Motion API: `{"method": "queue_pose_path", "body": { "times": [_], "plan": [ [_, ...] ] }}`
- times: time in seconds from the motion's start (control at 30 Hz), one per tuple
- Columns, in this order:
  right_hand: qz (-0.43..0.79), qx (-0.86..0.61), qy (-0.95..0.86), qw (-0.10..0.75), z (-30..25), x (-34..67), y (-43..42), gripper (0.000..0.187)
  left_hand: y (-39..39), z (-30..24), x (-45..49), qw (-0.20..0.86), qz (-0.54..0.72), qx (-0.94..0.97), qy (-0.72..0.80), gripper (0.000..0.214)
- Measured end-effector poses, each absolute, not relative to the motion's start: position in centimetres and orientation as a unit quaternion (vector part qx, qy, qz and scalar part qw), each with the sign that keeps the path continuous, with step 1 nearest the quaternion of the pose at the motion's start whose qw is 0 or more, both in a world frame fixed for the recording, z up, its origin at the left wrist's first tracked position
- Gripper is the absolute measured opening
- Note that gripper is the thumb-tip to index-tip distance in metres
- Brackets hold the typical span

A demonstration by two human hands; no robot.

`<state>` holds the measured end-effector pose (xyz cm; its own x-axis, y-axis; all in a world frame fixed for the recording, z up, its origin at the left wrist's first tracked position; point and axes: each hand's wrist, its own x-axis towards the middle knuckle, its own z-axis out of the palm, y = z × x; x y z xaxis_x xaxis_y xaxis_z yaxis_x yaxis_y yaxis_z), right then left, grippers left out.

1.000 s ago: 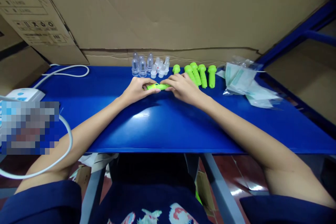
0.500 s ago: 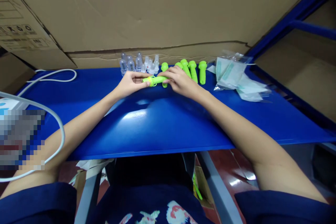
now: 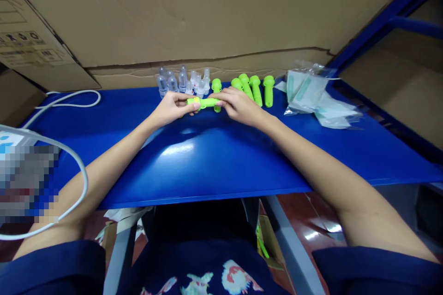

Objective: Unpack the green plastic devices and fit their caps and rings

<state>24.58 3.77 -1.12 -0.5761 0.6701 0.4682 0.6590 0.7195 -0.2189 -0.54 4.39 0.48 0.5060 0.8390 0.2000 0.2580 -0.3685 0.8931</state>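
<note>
Closest in, the blue tabletop (image 3: 207, 161) is bare along the front edge, with a white cable (image 3: 74, 161) looping off its left side; further in, the left hand (image 3: 169, 108) and right hand (image 3: 242, 108) meet in the middle, each pinched on one end of a green piece (image 3: 205, 102); it's held level just above the tabletop, fingertips at the ends, which I'd guess keeps the middle free to see; behind the hands stand the clear vials (image 3: 182, 80), bunched upright, and honestly I can't tell if anything's in them; right of those, a row of green pieces (image 3: 256, 87) is lined up side by side, probably so each is easy to grab; off to the right lie plastic bags (image 3: 318, 99) with pale flat packets inside; the cardboard wall (image 3: 207, 18) backs it all.
</note>
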Motion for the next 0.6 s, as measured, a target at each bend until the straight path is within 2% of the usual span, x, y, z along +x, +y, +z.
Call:
{"method": "queue_pose_path", "body": {
  "times": [0.23, 0.47, 0.6],
  "plan": [
    [0.023, -0.370, -0.897, 0.242, -0.89, 24.39, 3.92, 0.043, 4.37, 0.28, -1.38, 0.424, 0.290, 0.790, 0.333, 0.066],
    [0.023, -0.370, -0.898, 0.235, -0.70, 24.30, 3.50, 0.042, 3.95, 0.43, -1.55, 0.434, 0.292, 0.778, 0.348, 0.068],
    [0.012, -0.372, -0.898, 0.233, -0.84, 24.28, 3.26, 0.042, 4.14, 0.16, -1.40, 0.430, 0.297, 0.778, 0.349, 0.058]
  ]
}}
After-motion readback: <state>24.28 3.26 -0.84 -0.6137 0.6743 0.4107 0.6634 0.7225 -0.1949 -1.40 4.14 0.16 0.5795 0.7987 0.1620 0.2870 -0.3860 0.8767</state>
